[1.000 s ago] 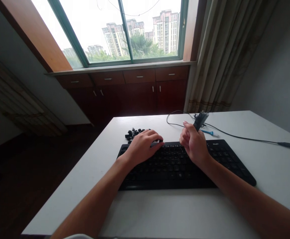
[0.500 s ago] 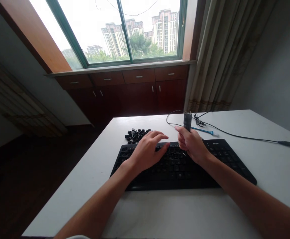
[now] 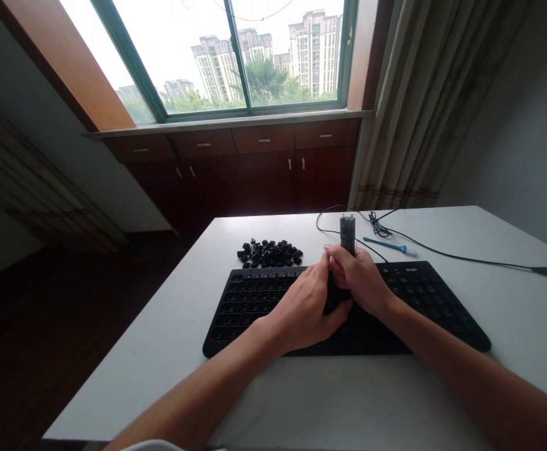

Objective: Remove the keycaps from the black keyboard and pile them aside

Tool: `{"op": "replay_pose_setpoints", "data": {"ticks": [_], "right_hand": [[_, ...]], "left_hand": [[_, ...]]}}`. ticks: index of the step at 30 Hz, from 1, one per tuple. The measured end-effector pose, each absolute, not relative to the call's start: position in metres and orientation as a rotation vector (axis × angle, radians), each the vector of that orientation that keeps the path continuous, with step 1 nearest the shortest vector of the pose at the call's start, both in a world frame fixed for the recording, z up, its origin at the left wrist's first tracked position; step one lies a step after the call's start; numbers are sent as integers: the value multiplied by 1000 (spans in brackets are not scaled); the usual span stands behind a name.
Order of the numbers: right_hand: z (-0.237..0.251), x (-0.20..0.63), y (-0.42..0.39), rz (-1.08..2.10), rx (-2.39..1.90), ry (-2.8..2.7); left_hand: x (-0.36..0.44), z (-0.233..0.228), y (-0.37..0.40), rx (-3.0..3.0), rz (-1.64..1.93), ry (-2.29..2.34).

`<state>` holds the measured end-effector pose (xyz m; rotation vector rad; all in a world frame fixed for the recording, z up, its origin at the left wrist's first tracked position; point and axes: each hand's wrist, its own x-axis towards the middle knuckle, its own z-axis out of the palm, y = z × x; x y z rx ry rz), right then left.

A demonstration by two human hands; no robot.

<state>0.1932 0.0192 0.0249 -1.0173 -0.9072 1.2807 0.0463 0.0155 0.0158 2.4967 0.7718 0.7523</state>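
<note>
Left of centre, loose keycaps (image 3: 270, 252) are heaped behind the keyboard (image 3: 254, 300). At centre, the left hand (image 3: 304, 310) is curled against the puller (image 3: 347, 235), steadying it; the puller is gripped upright in the closed right hand (image 3: 361, 279) over the keys.

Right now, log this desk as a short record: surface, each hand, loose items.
surface: white table bearing a black keyboard
right hand: grips a dark upright tool over the keys
left hand: on the keyboard, fingers meeting the right hand at the tool's lower end
loose items: pile of black keycaps beyond the keyboard; blue-handled tool; black cable trailing right
</note>
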Motion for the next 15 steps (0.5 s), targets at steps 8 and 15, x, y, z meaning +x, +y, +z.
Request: {"op": "replay_pose_setpoints", "data": {"ticks": [8, 15], "right_hand": [[19, 196, 17, 1295, -919, -1038], [19, 195, 6, 1147, -800, -1206]], "left_hand": [[49, 17, 12, 2398, 779, 733], [53, 20, 10, 2408, 736, 722]]}}
